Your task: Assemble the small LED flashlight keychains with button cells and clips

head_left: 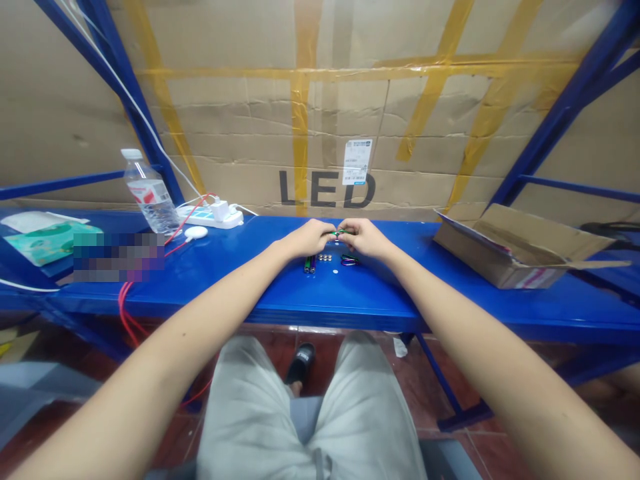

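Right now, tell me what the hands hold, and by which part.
Left hand and right hand pinch a small green item, apparently by opposite ends.

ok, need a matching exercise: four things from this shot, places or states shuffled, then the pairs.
1. green piece
2. bottle
3. small box
4. paper label

A. at the right, flaps open
B. stuck to taped cardboard
C. white-capped, beside the power strip
D. between the left hand and right hand

Pairs: 1-D, 2-C, 3-A, 4-B
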Action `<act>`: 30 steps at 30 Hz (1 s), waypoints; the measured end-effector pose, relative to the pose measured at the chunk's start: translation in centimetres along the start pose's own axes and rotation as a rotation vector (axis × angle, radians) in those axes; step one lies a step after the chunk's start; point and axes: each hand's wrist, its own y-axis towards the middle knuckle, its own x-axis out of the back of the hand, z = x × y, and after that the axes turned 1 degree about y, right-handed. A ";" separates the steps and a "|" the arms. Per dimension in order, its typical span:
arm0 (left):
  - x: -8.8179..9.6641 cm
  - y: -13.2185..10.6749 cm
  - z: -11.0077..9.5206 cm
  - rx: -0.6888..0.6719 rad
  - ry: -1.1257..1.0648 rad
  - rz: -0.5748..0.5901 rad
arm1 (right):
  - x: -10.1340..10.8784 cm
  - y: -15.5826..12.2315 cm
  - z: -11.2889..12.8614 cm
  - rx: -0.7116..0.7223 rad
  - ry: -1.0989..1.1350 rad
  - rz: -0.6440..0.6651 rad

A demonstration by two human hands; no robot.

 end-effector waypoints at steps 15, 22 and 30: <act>0.7 -0.5 1.9 0.202 -0.055 0.029 | 0.6 -0.2 -0.3 0.052 -0.326 -0.092; 0.6 0.4 1.4 -0.001 0.127 0.186 | 0.9 -0.4 -0.7 -0.008 -0.407 -0.038; 0.5 1.2 1.3 -0.064 0.170 0.197 | 0.9 -0.5 -0.7 -0.023 -0.433 -0.008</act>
